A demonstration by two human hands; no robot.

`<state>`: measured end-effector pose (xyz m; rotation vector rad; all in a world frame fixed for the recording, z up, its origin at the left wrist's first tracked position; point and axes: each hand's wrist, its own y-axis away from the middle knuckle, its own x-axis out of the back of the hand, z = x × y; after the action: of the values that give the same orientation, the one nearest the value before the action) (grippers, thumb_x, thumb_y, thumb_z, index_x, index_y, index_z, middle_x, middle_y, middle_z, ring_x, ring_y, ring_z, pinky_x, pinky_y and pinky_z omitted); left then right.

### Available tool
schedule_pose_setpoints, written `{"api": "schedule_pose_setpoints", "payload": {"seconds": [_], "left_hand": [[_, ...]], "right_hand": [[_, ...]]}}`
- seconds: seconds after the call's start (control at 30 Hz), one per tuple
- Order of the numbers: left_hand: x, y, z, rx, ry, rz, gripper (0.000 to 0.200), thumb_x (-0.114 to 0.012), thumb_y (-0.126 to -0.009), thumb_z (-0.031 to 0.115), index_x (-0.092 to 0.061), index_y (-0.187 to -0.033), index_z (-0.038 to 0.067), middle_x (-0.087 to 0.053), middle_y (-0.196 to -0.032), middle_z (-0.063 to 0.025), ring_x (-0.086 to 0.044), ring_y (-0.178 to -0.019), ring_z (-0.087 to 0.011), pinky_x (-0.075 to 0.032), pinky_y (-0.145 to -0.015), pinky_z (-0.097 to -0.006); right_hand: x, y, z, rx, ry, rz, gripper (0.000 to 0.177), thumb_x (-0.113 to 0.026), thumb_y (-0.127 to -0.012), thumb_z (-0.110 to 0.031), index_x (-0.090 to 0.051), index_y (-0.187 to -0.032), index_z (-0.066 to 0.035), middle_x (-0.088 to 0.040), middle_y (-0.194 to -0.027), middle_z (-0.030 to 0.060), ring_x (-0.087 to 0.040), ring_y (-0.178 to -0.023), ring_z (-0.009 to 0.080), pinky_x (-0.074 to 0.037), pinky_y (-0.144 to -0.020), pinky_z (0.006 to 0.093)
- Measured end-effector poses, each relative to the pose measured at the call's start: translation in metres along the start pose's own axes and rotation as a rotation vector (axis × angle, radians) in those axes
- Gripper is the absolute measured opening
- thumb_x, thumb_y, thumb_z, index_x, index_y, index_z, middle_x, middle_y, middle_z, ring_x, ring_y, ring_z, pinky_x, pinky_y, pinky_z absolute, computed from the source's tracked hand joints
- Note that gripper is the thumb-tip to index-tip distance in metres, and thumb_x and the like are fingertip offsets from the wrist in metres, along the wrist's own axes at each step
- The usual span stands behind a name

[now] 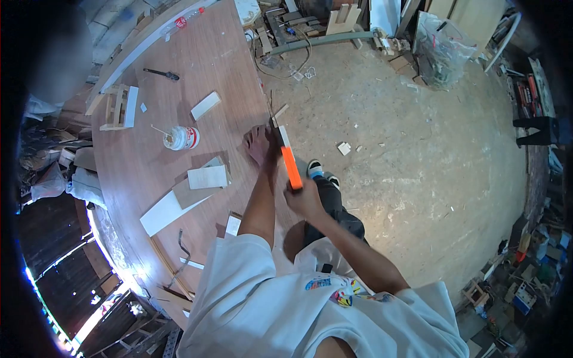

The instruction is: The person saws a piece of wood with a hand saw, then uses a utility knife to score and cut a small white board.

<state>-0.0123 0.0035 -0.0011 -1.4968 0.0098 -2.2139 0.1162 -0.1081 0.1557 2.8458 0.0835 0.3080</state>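
Note:
My right hand (305, 200) is closed around the orange handle of a handsaw (290, 167), whose narrow dark blade points away from me along the table's right edge. Beside the blade, my left hand (261, 144) rests on the wooden tabletop (230, 77) with its fingers spread. A narrow white strip (283, 136) shows next to the blade, past the table edge; whether my left hand presses on it is hidden. Left of that hand lie a small white block (206, 105) and a stack of white boards (208, 178).
An open jar (181, 138) with a stick in it stands on the table near a small wooden frame (119, 107). A dark tool (161, 74) lies farther back. Wood scraps (344, 148) dot the floor. A plastic bag (444, 51) and boards are at the back right.

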Motion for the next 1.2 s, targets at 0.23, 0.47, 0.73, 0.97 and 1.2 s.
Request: {"api": "schedule_pose_setpoints", "payload": {"seconds": [0.23, 0.47, 0.73, 0.97, 1.2], "left_hand": [[-0.004, 0.004, 0.005, -0.093, -0.026, 0.002, 0.021, -0.056, -0.082, 0.034, -0.064, -0.094, 0.019, -0.059, -0.099, -0.0006, -0.053, -0.098, -0.0207, -0.033, -0.09, -0.0414], [-0.007, -0.014, -0.002, -0.125, -0.082, 0.055, 0.017, -0.056, -0.082, 0.032, -0.063, -0.089, 0.019, -0.059, -0.093, -0.0009, -0.052, -0.096, -0.0225, -0.034, -0.087, -0.0387], [-0.003, -0.004, 0.006, -0.128, -0.1, 0.063, 0.013, -0.055, -0.082, 0.028, -0.062, -0.089, 0.02, -0.058, -0.094, 0.0009, -0.053, -0.096, -0.0193, -0.034, -0.085, -0.0376], [0.003, -0.001, 0.01, -0.025, -0.004, -0.035, 0.019, -0.051, -0.084, 0.032, -0.062, -0.094, 0.019, -0.058, -0.1, 0.0007, -0.051, -0.102, -0.0198, -0.032, -0.089, -0.0389], [-0.001, -0.005, 0.011, 0.022, -0.142, -0.023, 0.018, -0.054, -0.084, 0.033, -0.063, -0.092, 0.02, -0.059, -0.098, 0.0016, -0.052, -0.1, -0.0188, -0.033, -0.087, -0.038]], "right_hand": [[0.028, 0.063, -0.024, -0.114, -0.088, -0.071, 0.01, -0.06, -0.068, 0.0, -0.053, -0.074, 0.004, -0.053, -0.062, 0.0142, -0.056, -0.06, 0.0188, -0.043, -0.058, 0.0324], [0.016, 0.038, -0.029, -0.102, -0.061, -0.026, 0.009, -0.061, -0.069, 0.001, -0.052, -0.072, 0.002, -0.051, -0.061, 0.0089, -0.052, -0.059, 0.0134, -0.043, -0.057, 0.0303], [0.028, 0.03, -0.025, -0.116, -0.036, -0.055, 0.014, -0.063, -0.068, -0.005, -0.052, -0.072, 0.003, -0.054, -0.061, 0.0186, -0.058, -0.057, 0.0248, -0.045, -0.056, 0.0345], [0.011, -0.022, -0.003, -0.055, 0.041, -0.065, 0.012, -0.061, -0.071, -0.003, -0.05, -0.069, 0.001, -0.05, -0.059, 0.007, -0.047, -0.055, 0.0133, -0.041, -0.054, 0.0306], [0.042, 0.071, -0.059, -0.152, -0.003, -0.117, 0.01, -0.062, -0.069, 0.0, -0.051, -0.068, 0.0, -0.052, -0.06, 0.0079, -0.053, -0.059, 0.0128, -0.043, -0.056, 0.0296]]}}
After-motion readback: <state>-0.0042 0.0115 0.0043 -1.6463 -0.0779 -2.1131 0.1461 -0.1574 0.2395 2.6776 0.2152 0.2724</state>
